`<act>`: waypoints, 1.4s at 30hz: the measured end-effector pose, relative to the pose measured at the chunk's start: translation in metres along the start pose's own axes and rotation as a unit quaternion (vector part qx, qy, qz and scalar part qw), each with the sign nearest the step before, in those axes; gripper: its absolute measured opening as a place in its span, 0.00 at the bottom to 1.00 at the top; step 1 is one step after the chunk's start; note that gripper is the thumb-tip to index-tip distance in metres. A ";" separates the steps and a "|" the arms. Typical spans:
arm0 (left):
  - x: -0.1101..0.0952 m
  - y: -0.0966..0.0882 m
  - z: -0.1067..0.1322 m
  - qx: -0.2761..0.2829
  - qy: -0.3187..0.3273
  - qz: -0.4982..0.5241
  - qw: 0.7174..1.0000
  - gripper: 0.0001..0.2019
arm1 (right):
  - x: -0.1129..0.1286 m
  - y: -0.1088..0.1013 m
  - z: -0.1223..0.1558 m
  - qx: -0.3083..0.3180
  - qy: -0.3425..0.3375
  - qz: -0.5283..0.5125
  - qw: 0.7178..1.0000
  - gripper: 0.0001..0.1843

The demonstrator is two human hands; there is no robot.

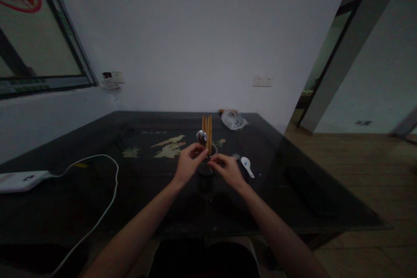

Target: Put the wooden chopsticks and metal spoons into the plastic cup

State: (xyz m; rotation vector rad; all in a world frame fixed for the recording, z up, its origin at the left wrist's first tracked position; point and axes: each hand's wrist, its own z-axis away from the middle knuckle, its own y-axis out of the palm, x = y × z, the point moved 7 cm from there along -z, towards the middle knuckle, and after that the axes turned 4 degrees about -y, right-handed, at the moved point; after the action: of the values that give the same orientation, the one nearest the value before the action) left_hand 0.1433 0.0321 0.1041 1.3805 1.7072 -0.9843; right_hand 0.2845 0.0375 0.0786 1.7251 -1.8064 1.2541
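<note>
A small cup [206, 167] stands on the dark table [97, 200] with several wooden chopsticks [207, 132] upright in it. A metal spoon [202, 138] rises from the cup, bowl end up. My left hand [188, 164] is closed in a pinch on the spoon's handle at the cup's rim. My right hand [227, 169] is closed too, its fingertips at the right side of the cup; what it pinches is hidden. A white ceramic spoon [247, 167] lies just right of my right hand.
A white device [19, 181] with a white cable [107, 200] lies at the table's left. A crumpled clear plastic bag [233, 119] sits at the far edge. Wall sockets, a window at left, and a doorway over wooden floor at right.
</note>
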 end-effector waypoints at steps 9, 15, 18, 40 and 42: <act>-0.028 -0.044 -0.041 -0.076 0.006 0.061 0.995 0.13 | -0.005 -0.029 -0.003 -0.126 0.018 -0.037 0.991 0.12; -0.011 -0.041 -0.071 -0.104 -0.001 0.018 0.994 0.13 | -0.034 -0.042 -0.008 -0.147 0.033 -0.014 0.989 0.16; 0.011 -0.030 -0.070 -0.082 -0.039 -0.003 0.996 0.11 | -0.060 -0.033 -0.009 -0.085 0.078 -0.009 0.993 0.28; 0.049 -0.017 -0.063 -0.020 -0.002 -0.162 0.987 0.08 | -0.089 0.024 0.002 0.019 0.089 -0.027 0.996 0.39; 0.047 -0.017 -0.063 -0.017 0.006 -0.185 0.983 0.08 | -0.089 0.024 0.002 0.018 0.089 -0.018 0.996 0.37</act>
State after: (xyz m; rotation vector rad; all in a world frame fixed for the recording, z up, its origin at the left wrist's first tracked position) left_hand 0.1142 0.1057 0.0930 1.0680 2.0259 -1.1397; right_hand 0.2804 0.0878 0.0017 1.6017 -1.6528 1.3851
